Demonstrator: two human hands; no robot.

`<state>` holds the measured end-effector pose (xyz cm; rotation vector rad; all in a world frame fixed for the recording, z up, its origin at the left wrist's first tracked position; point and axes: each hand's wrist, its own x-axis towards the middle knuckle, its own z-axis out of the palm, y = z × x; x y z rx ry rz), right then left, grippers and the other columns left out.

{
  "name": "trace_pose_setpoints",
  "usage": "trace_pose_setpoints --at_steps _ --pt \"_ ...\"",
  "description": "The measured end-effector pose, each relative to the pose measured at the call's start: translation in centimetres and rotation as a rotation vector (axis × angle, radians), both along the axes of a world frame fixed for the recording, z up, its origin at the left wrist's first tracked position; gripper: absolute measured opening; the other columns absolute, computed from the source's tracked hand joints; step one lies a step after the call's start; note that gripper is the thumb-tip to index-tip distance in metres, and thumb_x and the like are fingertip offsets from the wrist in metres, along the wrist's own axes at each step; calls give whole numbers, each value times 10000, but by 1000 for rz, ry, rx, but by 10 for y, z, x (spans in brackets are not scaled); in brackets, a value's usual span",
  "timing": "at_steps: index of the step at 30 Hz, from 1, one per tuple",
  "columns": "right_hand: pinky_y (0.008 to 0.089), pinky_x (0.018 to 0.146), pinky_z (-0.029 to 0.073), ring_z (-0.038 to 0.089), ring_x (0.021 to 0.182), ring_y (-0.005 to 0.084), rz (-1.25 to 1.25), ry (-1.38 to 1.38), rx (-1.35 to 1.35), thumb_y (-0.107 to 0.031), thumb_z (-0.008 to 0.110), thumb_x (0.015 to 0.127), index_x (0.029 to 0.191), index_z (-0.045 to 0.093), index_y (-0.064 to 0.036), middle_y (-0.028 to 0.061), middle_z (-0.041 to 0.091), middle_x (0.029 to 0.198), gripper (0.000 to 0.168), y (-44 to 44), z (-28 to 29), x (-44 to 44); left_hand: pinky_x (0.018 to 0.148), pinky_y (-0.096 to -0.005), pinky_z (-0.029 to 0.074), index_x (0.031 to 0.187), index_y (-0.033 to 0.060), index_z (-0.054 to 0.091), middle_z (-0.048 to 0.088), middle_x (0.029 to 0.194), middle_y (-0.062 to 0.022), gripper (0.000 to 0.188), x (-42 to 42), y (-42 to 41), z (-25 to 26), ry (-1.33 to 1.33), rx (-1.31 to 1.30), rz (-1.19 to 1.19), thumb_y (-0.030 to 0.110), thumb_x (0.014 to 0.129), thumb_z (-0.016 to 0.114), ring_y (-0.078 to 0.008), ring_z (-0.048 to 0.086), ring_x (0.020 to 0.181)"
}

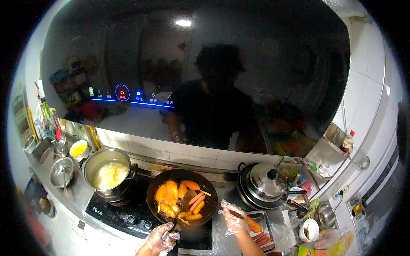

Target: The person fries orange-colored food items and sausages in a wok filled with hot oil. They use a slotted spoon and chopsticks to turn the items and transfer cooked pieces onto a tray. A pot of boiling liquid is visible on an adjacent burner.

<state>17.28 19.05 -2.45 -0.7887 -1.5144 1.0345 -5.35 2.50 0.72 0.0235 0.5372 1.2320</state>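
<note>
My left hand (pixel 160 238), in a clear plastic glove, grips the dark handle of a skimmer (pixel 187 200). The skimmer's round head lies in a black wok (pixel 150 196) on the stove, with pink sausages (pixel 197 202) over it. Browned, battered pieces of food (pixel 168 192), some on sticks, fill the wok's left side. Smaller golden pieces (pixel 193 217) are near its front. Gloved likewise, my right hand (pixel 233 217) holds what look like dark reddish chopsticks, their tips towards the wok's right side. Below that hand, a metal tray (pixel 270 232) holds more sausages (pixel 263 240) and an orange-brown piece (pixel 253 225).
A steel pot (pixel 125 156) with pale, cloudy contents stands left of the wok. To the right sits a lidded pan (pixel 267 182). A black range hood (pixel 217 128) hangs over the stove. Bowls (pixel 61 172) line the left counter; a white bowl (pixel 309 231) stands right.
</note>
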Motion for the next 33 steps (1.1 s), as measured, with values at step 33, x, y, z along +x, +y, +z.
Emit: trace_pose_setpoints --at_steps 33 --pt "241 496 478 537 606 137 236 372 -561 38 526 686 746 532 45 115 552 739 60 16 15 4 332 -218 324 848 45 487 458 596 -36 166 26 -3 32 350 -39 139 154 727 520 -116 419 442"
